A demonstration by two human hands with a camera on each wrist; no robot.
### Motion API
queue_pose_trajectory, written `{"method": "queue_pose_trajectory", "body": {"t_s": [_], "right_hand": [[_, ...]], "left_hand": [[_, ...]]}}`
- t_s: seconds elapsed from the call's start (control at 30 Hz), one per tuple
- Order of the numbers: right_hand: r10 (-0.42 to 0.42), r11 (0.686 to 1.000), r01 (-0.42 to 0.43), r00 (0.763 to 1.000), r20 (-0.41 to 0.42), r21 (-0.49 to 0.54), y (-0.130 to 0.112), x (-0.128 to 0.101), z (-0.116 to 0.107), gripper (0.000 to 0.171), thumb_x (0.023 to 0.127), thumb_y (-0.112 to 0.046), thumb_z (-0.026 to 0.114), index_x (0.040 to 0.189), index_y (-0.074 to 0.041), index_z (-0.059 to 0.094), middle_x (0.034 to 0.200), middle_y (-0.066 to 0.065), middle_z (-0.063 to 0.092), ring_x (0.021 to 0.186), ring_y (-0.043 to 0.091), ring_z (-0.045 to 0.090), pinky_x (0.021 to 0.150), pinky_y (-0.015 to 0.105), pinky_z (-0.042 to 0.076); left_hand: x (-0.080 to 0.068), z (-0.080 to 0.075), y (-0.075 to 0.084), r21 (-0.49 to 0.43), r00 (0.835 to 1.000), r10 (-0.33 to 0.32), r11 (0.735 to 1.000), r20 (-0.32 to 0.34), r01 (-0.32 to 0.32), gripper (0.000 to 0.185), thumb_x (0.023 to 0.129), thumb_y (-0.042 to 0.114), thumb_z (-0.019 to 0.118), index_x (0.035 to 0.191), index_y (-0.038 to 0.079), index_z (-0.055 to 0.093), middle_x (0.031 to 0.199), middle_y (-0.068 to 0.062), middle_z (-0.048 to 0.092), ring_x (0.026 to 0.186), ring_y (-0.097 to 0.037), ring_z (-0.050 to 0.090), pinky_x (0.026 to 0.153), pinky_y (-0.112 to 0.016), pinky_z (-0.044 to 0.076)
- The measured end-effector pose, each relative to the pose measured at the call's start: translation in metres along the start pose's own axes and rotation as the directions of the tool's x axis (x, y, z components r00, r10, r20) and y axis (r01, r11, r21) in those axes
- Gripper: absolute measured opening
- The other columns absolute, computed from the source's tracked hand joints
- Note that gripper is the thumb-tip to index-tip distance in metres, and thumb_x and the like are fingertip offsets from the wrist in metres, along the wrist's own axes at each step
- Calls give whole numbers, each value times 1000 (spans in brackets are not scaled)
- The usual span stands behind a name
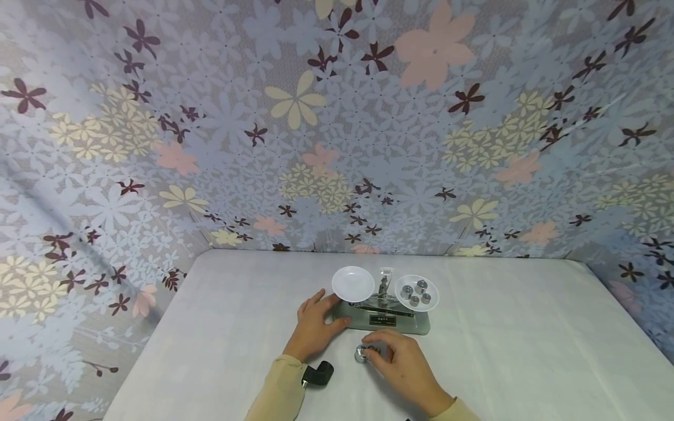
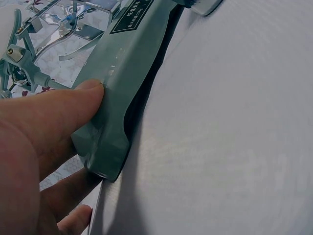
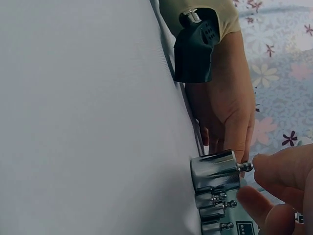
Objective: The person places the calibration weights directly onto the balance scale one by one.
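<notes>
A grey-green balance scale [image 1: 384,320] stands mid-table. Its left white pan [image 1: 353,283] is empty; the right pan [image 1: 417,292] carries several small metal weights. My left hand [image 1: 315,326] grips the left end of the scale's base [image 2: 117,93], with the thumb [image 2: 73,100] pressed on its front face and the fingers round the corner. In front of the scale my right hand [image 1: 392,358] pinches the knob of a shiny cylindrical weight [image 1: 361,354] [image 3: 215,175] that stands on the cloth. Smaller weights [image 3: 211,203] stand in a row beside it.
A white cloth [image 1: 526,339] covers the table, with floral-papered walls [image 1: 316,146] close behind and on both sides. A black wrist camera [image 1: 318,374] sits on my left wrist. The scale's pointer column [image 1: 385,283] rises between the pans.
</notes>
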State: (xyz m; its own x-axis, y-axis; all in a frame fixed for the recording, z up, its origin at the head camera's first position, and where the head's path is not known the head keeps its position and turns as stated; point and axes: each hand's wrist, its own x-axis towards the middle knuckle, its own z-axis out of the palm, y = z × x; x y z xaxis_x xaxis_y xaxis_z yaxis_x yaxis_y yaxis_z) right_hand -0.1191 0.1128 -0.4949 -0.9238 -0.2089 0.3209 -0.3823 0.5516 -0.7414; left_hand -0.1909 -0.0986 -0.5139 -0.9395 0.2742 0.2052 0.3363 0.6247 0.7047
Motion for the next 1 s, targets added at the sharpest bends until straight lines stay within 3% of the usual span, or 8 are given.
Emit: {"method": "queue_pose_trajectory", "body": {"t_s": [0.4, 0.7, 1.0], "right_hand": [[30, 1000, -29, 998, 58, -6, 1, -3, 2, 12, 87, -20, 80, 95, -27, 75, 94, -15, 67, 53, -2, 44, 50, 20, 41], [29, 999, -28, 998, 57, -19, 1, -2, 4, 14, 85, -16, 80, 93, -26, 75, 91, -14, 69, 53, -2, 44, 51, 19, 41], [95, 995, -95, 993, 74, -10, 2, 0, 5, 11, 86, -17, 79, 91, -25, 74, 86, -16, 65, 52, 0, 44, 49, 21, 40]], "left_hand": [[0, 1, 0, -1, 1000, -5, 1000, 5, 5, 56, 91, 36, 72, 138, 9, 61, 140, -7, 61, 145, -39, 34, 116, -63, 15], [1, 0, 0, 2, 1000, 6, 1000, -7, -6, 56, 90, 36, 73, 137, 7, 61, 140, -8, 61, 144, -40, 35, 115, -65, 17], [1, 1, 0, 1, 1000, -10, 1000, -5, 10, 56, 91, 35, 73, 138, 7, 61, 140, -8, 61, 144, -39, 35, 115, -64, 16]]}}
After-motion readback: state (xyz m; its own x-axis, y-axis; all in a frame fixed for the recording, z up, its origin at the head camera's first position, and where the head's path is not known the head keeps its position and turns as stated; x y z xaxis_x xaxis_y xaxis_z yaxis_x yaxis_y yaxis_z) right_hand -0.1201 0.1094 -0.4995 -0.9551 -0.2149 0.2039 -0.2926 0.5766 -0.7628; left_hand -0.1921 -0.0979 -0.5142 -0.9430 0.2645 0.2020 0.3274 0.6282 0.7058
